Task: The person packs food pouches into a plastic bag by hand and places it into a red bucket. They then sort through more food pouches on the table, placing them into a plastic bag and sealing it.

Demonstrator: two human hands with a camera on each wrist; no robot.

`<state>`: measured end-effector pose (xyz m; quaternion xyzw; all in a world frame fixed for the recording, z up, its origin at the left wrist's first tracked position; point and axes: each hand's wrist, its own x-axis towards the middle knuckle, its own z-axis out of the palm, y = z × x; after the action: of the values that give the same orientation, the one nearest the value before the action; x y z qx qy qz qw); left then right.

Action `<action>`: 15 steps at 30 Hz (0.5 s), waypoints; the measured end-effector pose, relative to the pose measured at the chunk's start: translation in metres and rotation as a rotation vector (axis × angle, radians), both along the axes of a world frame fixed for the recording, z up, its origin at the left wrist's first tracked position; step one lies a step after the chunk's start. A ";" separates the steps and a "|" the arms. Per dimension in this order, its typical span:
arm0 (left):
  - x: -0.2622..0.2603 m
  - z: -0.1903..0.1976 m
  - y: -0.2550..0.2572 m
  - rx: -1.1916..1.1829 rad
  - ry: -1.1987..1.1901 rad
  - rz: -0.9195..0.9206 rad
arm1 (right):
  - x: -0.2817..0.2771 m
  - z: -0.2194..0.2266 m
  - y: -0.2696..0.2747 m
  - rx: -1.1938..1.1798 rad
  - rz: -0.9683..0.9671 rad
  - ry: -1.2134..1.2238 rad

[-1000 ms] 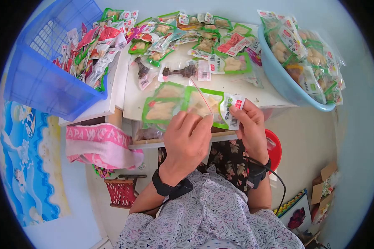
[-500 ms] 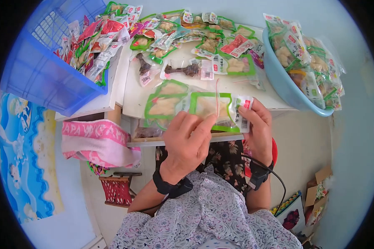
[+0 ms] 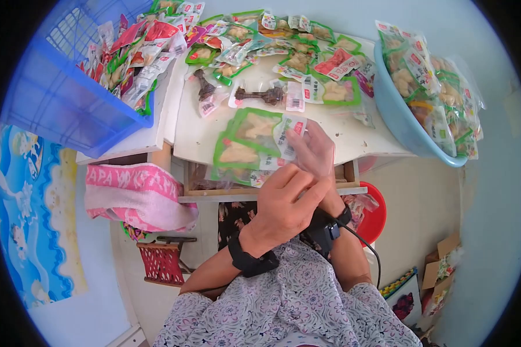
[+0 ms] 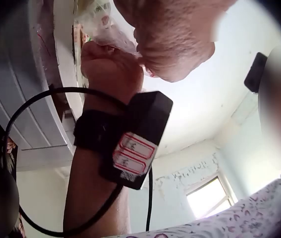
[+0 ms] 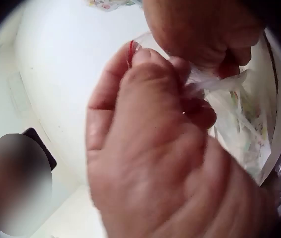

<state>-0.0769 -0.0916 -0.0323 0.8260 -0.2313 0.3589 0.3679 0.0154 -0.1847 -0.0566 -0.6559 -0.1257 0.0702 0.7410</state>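
While both my hands meet at the tabletop [image 3: 353, 139] edge, my right hand [image 3: 312, 151] pinches the clear green-edged plastic snack pack [image 3: 255, 130] w/ a thin red band [image 5: 131, 49] at its fingertips. My left hand [image 3: 283, 205] lies just below, fingers curled vs. the right; can't tell if it grips anything. Pack rests on more green packs [image 3: 237, 155] at the front edge. Blue plastic basket [image 3: 58, 104] sits far left, light-blue basin [image 3: 402, 124] right, both w/ packs.
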 end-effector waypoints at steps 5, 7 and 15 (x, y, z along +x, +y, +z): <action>-0.002 -0.002 0.021 -0.009 0.008 0.074 | 0.006 0.020 -0.017 -0.048 0.023 0.155; -0.006 -0.006 0.046 -0.026 -0.003 0.203 | 0.007 0.024 -0.031 -0.021 0.074 0.219; -0.010 -0.016 0.089 0.134 0.334 0.260 | 0.005 -0.007 -0.031 0.022 -0.092 -0.027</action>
<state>-0.0870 -0.0028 -0.0481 0.9194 -0.0819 0.2453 0.2962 0.0207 -0.2153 -0.0639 -0.6539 -0.1063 0.0258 0.7487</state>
